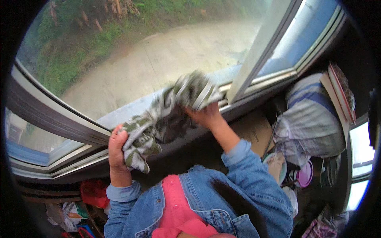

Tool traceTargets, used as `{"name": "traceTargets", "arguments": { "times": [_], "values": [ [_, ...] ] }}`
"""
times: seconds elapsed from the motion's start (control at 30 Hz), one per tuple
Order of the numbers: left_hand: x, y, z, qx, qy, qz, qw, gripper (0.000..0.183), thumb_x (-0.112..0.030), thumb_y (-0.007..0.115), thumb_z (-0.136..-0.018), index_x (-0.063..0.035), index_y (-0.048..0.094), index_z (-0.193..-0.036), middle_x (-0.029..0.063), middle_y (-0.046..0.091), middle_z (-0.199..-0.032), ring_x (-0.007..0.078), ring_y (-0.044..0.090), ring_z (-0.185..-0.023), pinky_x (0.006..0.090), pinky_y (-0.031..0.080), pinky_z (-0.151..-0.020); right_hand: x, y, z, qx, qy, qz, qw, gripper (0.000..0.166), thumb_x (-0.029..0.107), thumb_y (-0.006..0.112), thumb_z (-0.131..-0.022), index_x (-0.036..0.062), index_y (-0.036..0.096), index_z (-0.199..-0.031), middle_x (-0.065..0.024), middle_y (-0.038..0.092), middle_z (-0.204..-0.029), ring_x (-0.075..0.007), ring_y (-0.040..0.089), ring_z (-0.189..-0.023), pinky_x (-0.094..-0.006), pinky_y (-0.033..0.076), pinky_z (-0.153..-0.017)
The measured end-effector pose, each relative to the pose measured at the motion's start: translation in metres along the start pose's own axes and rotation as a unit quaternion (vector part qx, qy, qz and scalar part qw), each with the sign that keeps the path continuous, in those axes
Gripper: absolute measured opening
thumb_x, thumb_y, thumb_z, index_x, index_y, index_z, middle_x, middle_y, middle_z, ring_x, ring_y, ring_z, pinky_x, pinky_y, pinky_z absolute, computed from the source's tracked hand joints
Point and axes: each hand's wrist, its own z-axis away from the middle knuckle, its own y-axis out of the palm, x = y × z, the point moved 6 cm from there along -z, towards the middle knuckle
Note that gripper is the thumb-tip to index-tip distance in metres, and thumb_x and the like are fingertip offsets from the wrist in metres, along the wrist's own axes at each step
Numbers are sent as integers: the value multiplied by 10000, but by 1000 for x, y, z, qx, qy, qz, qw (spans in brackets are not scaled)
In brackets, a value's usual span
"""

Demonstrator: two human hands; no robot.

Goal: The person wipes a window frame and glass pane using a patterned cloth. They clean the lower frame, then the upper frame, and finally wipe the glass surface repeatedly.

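A green-and-white patterned cloth [140,142] is stretched between my hands in front of the open part of a window. My left hand [118,148] grips its bunched left end beside the window frame [98,131]. Farther right, my right hand [207,114] holds the other end, which is blurred and spread over the fingers near the sill track [224,101]. The dark middle part of the cloth is also blurred. My right fingers are partly hidden by the cloth.
Sliding window panes stand at left and right, above a paved area outside. At right are a large stuffed sack [312,122], a cardboard piece [254,131] and a purple-rimmed tub [305,174]. A red bag [94,192] and other packages lie at lower left.
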Motion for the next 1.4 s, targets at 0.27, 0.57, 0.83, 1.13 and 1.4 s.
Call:
{"name": "traceTargets", "arguments": {
  "times": [0.27, 0.57, 0.83, 1.13, 1.4],
  "values": [
    [42, 47, -22, 122, -70, -134, 981, 214, -91, 636, -873, -10, 572, -1061, 29, 615, -1014, 87, 560, -881, 254, 463, -815, -109, 97, 107, -37, 320, -176, 930, 574, 414, 523, -874, 121, 424, -1357, -145, 421, -1388, -364, 415, -1243, -509, 285, -1047],
    [48, 12, -22, 170, -70, -217, 959, 150, -64, 646, -855, 6, 577, -968, -10, 590, -891, 55, 513, -783, 216, 430, -713, -37, 18, 37, -233, 469, -427, 737, 242, 172, 543, -901, 33, 524, -1098, -91, 565, -1089, -228, 539, -950, -356, 426, -888],
    [-40, -18, -10, -4, 406, -712, 573, 123, -50, 637, -747, -31, 540, -820, 92, 608, -917, 260, 576, -930, 404, 400, -922, 73, 42, 8, 145, 203, 76, 965, 447, 277, 616, -771, 89, 582, -1175, -148, 518, -1271, -400, 413, -1225, -576, 264, -1032],
    [-43, -67, -10, -21, 323, -851, 414, 191, -124, 667, -731, -54, 506, -805, 101, 514, -799, 271, 540, -853, 420, 328, -1019, 54, 8, 12, 154, 245, 222, 931, 611, 362, 666, -715, 29, 545, -1212, -234, 476, -1293, -409, 411, -1233, -526, 294, -1039],
    [-5, 5, -15, 143, 382, -670, 620, 240, -126, 713, -710, -43, 490, -740, 122, 520, -736, 304, 545, -739, 414, 459, -742, -38, -7, 4, 329, 367, 298, 817, 459, 425, 590, -763, -22, 673, -825, -235, 668, -821, -392, 655, -789, -470, 521, -731]
  ]
}}
